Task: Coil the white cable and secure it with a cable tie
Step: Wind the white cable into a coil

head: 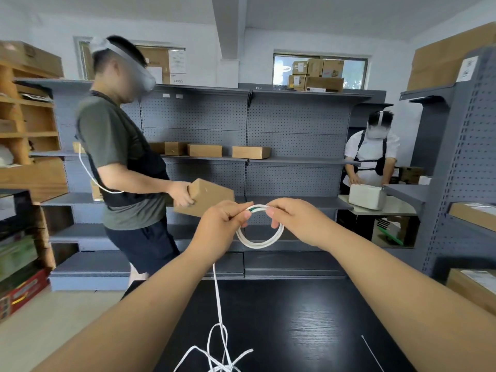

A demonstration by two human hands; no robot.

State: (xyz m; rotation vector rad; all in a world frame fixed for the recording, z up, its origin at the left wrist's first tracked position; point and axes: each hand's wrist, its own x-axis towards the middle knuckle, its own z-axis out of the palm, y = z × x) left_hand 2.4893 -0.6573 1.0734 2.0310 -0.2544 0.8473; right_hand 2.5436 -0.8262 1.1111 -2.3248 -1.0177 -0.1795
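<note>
Both hands are raised above the black surface, at about the middle of the view. Between them they hold the white cable, which is wound into a small round coil of a few turns. The left hand pinches the top of the coil at about 11 o'clock on the ring, with thumb and forefinger closed on the strands. The right hand pinches it at about 1 o'clock in the same way. A short green stretch shows on the cable between the two thumbs. It may be a marking or a wrap, but it is too small to tell.

The rest of the coil hangs free below the fingers. From under the left hand the loose end of the cable drops straight down to the surface and lies in a tangle of loops at 6 o'clock. The cable tie, thin and pale, lies flat on the surface at about 4 o'clock, well apart from the tangle.

Behind stand grey shelves. At 10 o'clock a person in a green shirt carries a cardboard box.
</note>
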